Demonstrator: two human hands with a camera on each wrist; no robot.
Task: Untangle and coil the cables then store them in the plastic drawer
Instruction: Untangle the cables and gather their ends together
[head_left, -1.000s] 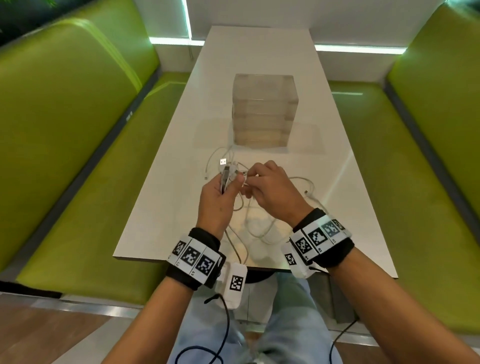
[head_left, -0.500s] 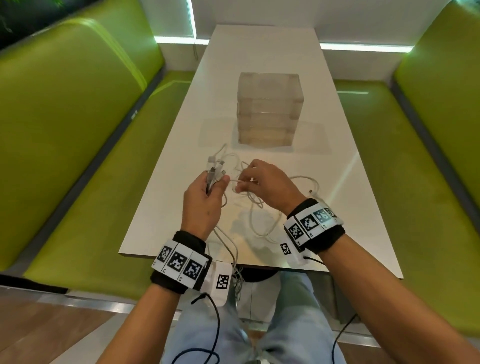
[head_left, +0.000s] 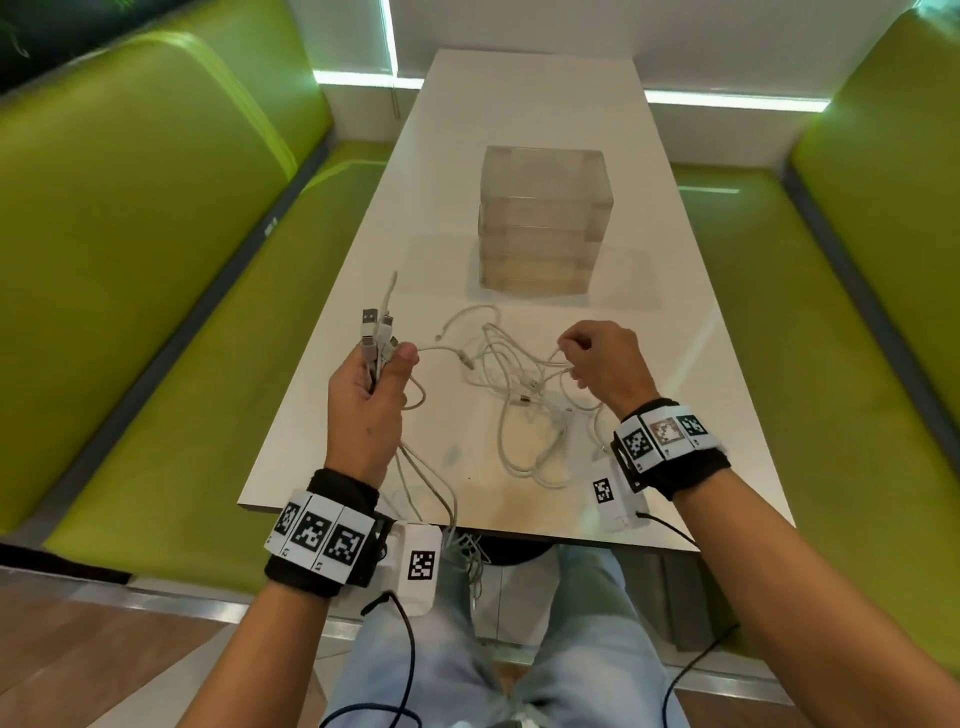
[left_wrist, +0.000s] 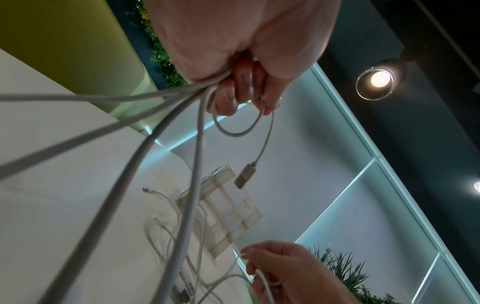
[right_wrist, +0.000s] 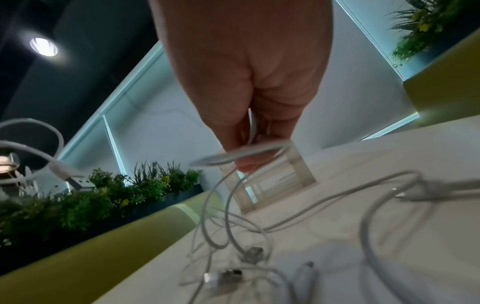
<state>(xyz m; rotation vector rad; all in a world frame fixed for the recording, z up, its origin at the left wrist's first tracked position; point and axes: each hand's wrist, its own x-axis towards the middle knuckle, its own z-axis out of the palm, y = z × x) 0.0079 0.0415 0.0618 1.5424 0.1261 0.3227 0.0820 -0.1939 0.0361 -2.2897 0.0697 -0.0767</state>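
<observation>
Untangling white cables over the desk, drawer unit untouched beyond.

Left hand (head_left: 366, 405) fisted round a bundle of cable ends (head_left: 375, 332), plugs sticking up; right hand (head_left: 605, 364) pinching one strand lifted from the tangle of cables (head_left: 519, 395) lying on the desk (head_left: 519, 130) between the hands. Clear plastic drawer (head_left: 540, 218) standing farther off at mid-desk, shut as far as can be told. Best done by keeping the gathered ends clamped, drawing the pinched strand rightward slowly, feeding loops through rather than tugging knots tight. Several strands already hanging over the near desk edge (head_left: 467, 527) toward the lap: worth pulling back up. Open surface left, right and far of the drawer for laying coils.
</observation>
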